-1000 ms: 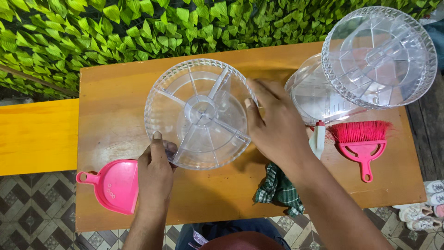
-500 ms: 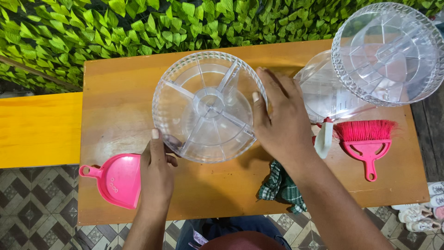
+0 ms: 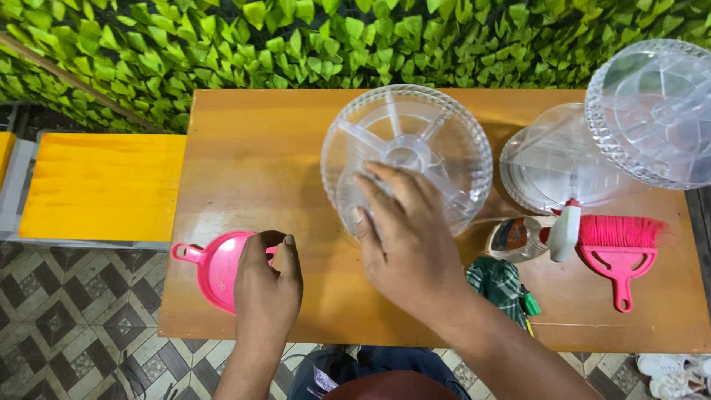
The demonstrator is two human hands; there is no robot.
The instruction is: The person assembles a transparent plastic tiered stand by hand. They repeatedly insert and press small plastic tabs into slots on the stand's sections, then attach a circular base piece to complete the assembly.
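Note:
A clear round plastic tray with divided compartments sits on the wooden table. My right hand lies flat over its near rim, fingers spread across the plastic. My left hand rests on the table's front part with its fingers curled in and nothing seen inside. It overlaps the right edge of a pink dustpan. The two hands are apart.
Right of the tray, another clear tray stands over a clear dome lid. A spray bottle, a pink hand brush and a green checked cloth lie in front. Leafy wall behind, yellow bench at left.
My left hand has let go of the clear tray's near rim and dropped back to the dustpan. My right hand has shifted from the tray's right side onto its near part.

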